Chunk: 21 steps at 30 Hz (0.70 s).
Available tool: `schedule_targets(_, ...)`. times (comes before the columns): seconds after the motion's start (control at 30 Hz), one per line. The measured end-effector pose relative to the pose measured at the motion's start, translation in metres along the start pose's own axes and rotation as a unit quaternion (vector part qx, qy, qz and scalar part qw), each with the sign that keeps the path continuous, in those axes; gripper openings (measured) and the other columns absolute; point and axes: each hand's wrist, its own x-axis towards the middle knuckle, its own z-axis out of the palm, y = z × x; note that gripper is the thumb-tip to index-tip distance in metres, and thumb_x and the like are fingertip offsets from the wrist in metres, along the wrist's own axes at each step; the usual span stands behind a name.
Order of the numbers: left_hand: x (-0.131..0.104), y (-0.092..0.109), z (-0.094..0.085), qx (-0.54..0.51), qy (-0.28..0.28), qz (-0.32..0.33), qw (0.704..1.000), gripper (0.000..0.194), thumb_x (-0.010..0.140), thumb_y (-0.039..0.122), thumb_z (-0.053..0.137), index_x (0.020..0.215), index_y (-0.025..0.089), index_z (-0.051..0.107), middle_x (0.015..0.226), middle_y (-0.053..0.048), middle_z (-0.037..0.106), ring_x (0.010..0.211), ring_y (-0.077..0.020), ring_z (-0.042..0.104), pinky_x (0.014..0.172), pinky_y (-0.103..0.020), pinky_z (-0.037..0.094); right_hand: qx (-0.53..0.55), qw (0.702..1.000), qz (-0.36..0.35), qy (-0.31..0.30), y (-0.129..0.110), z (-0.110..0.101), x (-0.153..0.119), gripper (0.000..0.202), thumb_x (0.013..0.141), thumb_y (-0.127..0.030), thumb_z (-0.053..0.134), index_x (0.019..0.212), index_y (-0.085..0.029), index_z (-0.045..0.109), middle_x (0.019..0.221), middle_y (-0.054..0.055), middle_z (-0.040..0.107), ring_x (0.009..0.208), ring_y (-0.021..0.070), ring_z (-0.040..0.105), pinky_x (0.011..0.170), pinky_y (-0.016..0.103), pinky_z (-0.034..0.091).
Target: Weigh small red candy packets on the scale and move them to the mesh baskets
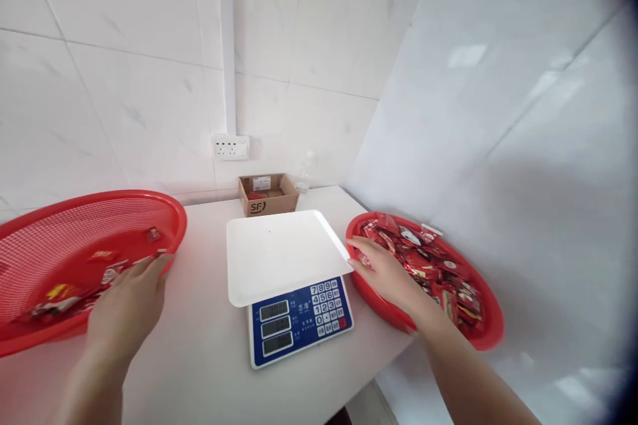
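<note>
My left hand (130,300) is closed over the near right rim of a red mesh plastic basket (100,202). A few small wrapped packets (62,292) lie in the bottom of this basket. My right hand (381,271) has its thumb and fingers apart, with the fingertips at the right corner of the scale's white tray (279,255) and beside the rim of a second red basket (491,325). That basket is heaped with red-wrapped packets (423,255). Between my hands stands a digital scale (302,322) with a blue keypad panel; its tray is bare.
Behind the scale sit an open cardboard box (272,204) and a clear bottle (304,176). All of this rests on a white table (209,358). A wall socket (230,147) is above the box. Tiled walls close in the back and right side.
</note>
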Motion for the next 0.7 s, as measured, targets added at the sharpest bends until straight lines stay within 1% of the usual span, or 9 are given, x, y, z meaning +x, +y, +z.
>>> schedule_targets(0.07,0.001,0.005,0.000,0.008,0.011,0.017,1.000,0.037,0.092,0.031,0.032,0.115,0.015,0.057,0.121,-0.011,0.061,0.119,-0.0345,0.051,0.096,-0.051,0.042,-0.071,0.993,0.076,-0.048,0.026,-0.015,-0.012,0.043,0.088,-0.032,0.045,0.129,-0.021,0.054,0.135,0.011,0.054,0.123,0.0265,0.051,0.101,0.043,0.040)
schedule_targets(0.13,0.000,0.018,0.002,-0.014,0.022,0.048,0.999,0.042,0.092,0.038,0.033,0.117,0.013,0.056,0.126,-0.016,0.056,0.123,-0.0372,0.047,0.098,-0.053,0.041,-0.131,0.978,0.126,-0.106,0.043,-0.025,-0.023,0.046,0.085,-0.030,0.049,0.129,-0.020,0.054,0.133,0.013,0.056,0.117,0.0303,0.055,0.095,0.044,0.044)
schedule_targets(0.23,-0.003,0.044,0.008,-0.072,0.031,0.106,0.991,0.045,0.091,0.045,0.034,0.119,0.018,0.056,0.129,-0.015,0.056,0.124,-0.0345,0.047,0.099,-0.052,0.042,-0.168,0.959,0.145,-0.174,0.056,-0.028,-0.031,0.055,0.081,-0.029,0.053,0.135,-0.023,0.050,0.131,0.012,0.058,0.114,0.0323,0.058,0.090,0.043,0.045)
schedule_targets(0.3,-0.006,0.061,0.011,-0.097,0.010,0.139,0.986,0.046,0.091,0.047,0.034,0.122,0.021,0.055,0.131,-0.012,0.055,0.126,-0.0316,0.046,0.101,-0.050,0.041,-0.177,0.953,0.148,-0.196,0.058,-0.025,-0.031,0.060,0.080,-0.026,0.053,0.139,-0.026,0.046,0.127,0.013,0.061,0.110,0.0328,0.060,0.086,0.043,0.046)
schedule_targets(0.4,-0.012,0.080,0.011,-0.119,-0.039,0.160,0.979,0.045,0.092,0.048,0.036,0.125,0.024,0.054,0.134,-0.008,0.054,0.128,-0.0294,0.045,0.100,-0.047,0.043,-0.188,0.950,0.155,-0.196,0.056,-0.017,-0.029,0.063,0.077,-0.018,0.051,0.140,-0.025,0.044,0.116,0.015,0.067,0.099,0.0334,0.065,0.080,0.043,0.046)
schedule_targets(0.47,-0.016,0.086,0.010,-0.129,-0.059,0.160,0.977,0.044,0.092,0.048,0.037,0.125,0.025,0.055,0.134,-0.007,0.055,0.126,-0.0288,0.048,0.098,-0.046,0.045,-0.181,0.953,0.154,-0.187,0.056,-0.014,-0.027,0.062,0.077,-0.017,0.050,0.139,-0.024,0.046,0.110,0.015,0.070,0.094,0.0324,0.066,0.076,0.040,0.047)
schedule_targets(0.6,-0.020,0.086,0.010,-0.142,-0.067,0.147,0.977,0.042,0.092,0.048,0.037,0.122,0.026,0.057,0.131,-0.006,0.058,0.121,-0.0274,0.053,0.092,-0.043,0.050,-0.155,0.964,0.154,-0.155,0.056,-0.013,-0.025,0.057,0.078,-0.015,0.045,0.134,-0.025,0.050,0.108,0.012,0.070,0.091,0.0286,0.067,0.071,0.035,0.046)
schedule_targets(0.7,-0.020,0.082,0.008,-0.151,-0.064,0.144,0.976,0.041,0.092,0.048,0.038,0.121,0.027,0.058,0.129,-0.005,0.059,0.117,-0.0260,0.056,0.089,-0.039,0.052,-0.122,0.972,0.150,-0.131,0.059,-0.017,-0.022,0.046,0.078,-0.012,0.044,0.117,-0.027,0.062,0.099,0.007,0.073,0.083,0.0232,0.068,0.068,0.030,0.045)
